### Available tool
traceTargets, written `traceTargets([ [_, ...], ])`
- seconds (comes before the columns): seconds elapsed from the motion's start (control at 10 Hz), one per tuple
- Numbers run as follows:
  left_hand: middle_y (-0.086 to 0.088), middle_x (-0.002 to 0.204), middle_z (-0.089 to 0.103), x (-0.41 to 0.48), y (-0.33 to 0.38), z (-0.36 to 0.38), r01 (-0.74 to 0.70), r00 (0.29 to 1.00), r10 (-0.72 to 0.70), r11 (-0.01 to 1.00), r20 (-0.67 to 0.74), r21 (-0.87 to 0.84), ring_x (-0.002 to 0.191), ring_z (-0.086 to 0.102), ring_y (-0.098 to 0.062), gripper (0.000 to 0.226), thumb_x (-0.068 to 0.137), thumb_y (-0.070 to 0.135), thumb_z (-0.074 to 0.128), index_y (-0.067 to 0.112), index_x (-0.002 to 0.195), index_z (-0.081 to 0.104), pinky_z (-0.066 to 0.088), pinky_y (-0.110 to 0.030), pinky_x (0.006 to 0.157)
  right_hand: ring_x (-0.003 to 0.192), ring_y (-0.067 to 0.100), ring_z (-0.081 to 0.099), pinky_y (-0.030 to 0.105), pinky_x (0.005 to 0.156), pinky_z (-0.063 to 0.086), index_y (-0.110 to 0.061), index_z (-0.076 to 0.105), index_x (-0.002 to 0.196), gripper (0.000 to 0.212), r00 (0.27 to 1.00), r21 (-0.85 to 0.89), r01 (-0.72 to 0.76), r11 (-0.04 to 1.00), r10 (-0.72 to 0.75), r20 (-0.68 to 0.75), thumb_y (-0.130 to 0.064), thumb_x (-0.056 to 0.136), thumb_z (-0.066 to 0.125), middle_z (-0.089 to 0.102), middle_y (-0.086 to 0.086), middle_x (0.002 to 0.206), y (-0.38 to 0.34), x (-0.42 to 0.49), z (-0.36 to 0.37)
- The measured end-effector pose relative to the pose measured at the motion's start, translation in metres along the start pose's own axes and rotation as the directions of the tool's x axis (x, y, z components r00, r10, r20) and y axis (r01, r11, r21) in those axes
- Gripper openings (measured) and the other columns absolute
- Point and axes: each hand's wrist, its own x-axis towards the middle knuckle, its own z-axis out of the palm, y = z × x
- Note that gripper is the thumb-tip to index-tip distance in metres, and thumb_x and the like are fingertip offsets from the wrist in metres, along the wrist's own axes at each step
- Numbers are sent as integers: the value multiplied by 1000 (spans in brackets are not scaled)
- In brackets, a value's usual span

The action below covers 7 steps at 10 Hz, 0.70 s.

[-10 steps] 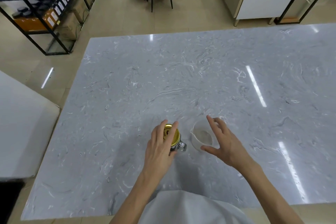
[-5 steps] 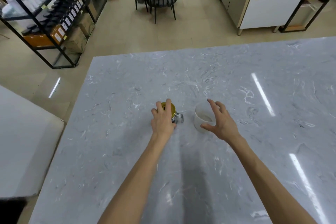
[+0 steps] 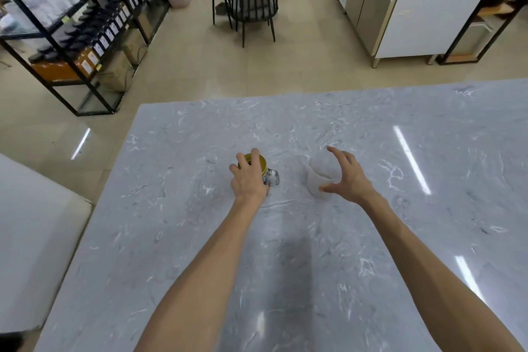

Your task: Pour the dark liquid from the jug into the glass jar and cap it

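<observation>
A small glass jar (image 3: 271, 177) with a gold lid (image 3: 258, 162) stands on the grey marble table (image 3: 285, 237). My left hand (image 3: 248, 180) rests on top of it, fingers curled over the lid and gripping it. To its right stands a translucent white jug (image 3: 318, 173), which looks empty. My right hand (image 3: 347, 177) hovers beside the jug with fingers spread, thumb near its base, not closed on it. How much liquid is in the jar is hidden by my hand.
Beyond the table's far edge are a black metal shelf (image 3: 85, 37) of dark bottles at the left, a black chair (image 3: 254, 0) and a steel counter unit (image 3: 400, 8). A white surface (image 3: 34, 237) lies left of the table.
Both arms have stretched out, carrying the jar and jug further from me toward the table's middle. The view has tilted up, showing more of the room. Hand poses are the same.
</observation>
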Motion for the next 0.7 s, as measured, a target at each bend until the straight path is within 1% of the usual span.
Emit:
traceTargets([
  [0.2,-16,145,24,-1,1,0,3,1000,-3,1000,5,8,125,37,-39,95,75,19,87,24,147,25,54,-42,84,141,30,30,49,114,33,-27,26,153,109,999,-3,36,999,-37,-3,-29,65,91,26,8,157,1,0,-1],
  [0.3,-16,146,21,-2,3,-2,13,1000,-13,1000,27,5,126,36,-39,94,77,18,86,24,147,23,54,-43,86,142,30,29,48,115,32,-25,27,153,111,998,-26,50,998,-50,24,-30,64,92,26,8,157,0,0,-4],
  [0.4,-15,149,18,-2,3,-7,30,997,-30,1000,75,5,130,33,-40,95,78,21,86,27,148,20,53,-50,93,145,30,25,48,116,30,-26,22,155,113,997,-135,63,989,-57,50,-39,65,90,24,8,159,-2,0,-9],
  [0.5,-15,156,10,-5,-1,-12,10,990,-14,999,141,35,140,23,-40,103,79,31,85,34,152,13,39,-66,105,152,33,0,52,122,15,-36,0,156,122,994,-377,52,925,-14,104,-60,68,80,0,7,166,-3,-3,-12],
  [0.6,-11,165,-18,-14,-11,-15,-37,989,26,996,147,77,152,-6,-43,115,80,55,77,42,157,-8,13,-77,112,150,35,-20,53,120,0,-42,-23,150,129,997,-490,39,871,-4,72,-76,66,69,-24,8,163,-9,-11,-16],
  [0.7,-8,163,-34,-33,-27,-6,-94,994,84,982,67,167,150,-25,-40,116,79,77,60,44,153,-23,1,-80,109,148,35,-25,56,121,-4,-40,-30,148,124,996,-571,68,818,-91,-13,-86,69,53,-29,9,162,-5,-33,-4],
])
